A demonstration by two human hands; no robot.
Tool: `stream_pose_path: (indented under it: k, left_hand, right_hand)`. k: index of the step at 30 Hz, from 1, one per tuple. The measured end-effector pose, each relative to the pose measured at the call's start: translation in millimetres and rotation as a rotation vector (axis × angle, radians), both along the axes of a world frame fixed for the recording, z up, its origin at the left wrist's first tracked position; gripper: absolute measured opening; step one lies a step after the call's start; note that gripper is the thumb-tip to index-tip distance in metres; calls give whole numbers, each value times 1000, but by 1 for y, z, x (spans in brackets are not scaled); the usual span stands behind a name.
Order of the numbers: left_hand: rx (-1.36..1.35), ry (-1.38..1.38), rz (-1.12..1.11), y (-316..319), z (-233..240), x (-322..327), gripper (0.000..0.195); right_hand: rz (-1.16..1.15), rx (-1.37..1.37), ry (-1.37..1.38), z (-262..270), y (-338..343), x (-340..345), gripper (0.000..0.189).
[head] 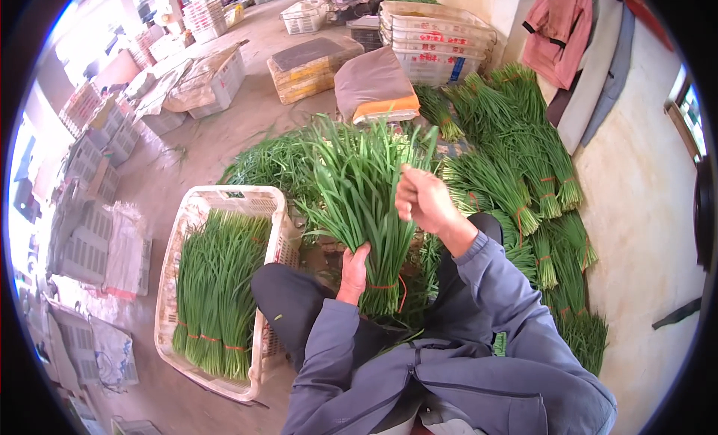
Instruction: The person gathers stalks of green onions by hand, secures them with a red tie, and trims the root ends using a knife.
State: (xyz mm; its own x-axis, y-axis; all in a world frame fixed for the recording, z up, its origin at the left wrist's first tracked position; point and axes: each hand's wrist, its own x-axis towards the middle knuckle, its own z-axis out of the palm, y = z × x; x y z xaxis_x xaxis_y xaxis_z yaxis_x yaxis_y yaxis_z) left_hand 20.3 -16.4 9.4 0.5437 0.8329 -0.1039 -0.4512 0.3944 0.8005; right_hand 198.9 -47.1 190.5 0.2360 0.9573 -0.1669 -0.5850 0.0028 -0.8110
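A large bundle of long green leafy stalks, probably garlic chives (384,233), stands upright between my knees, an orange-red tie around its lower part with a loose end hanging. My left hand (354,271) grips the bundle's left side above the tie. Beside its upper right leaves is my right hand (423,199), fingers curled; whether it pinches a leaf is not clear. A white plastic crate (263,323) at my left holds several tied bundles (219,289) laid side by side.
Many tied bundles (505,137) are piled along the wall at right. Loose greens (269,160) lie ahead. Beyond them are a cushion-like folded cloth (373,79), a taped foam box (311,67) and stacked crates (432,42). More crates (90,238) line the left.
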Motion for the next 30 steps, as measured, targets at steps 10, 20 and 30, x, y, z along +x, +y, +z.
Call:
stream_pose_path:
  k: [10,20,30]
  left_hand:
    - [12,25,-1,2,-8,-3,32]
    - [7,4,-13,1,-2,-5,33]
    - [91,90,15,3,-19,-3,30]
  right_hand:
    - [-67,58,-1280,10,-6,-9,22]
    - [-332,217,-1491,-6,-27,12,14]
    - [-321,475,-1591,7,-12,11,15]
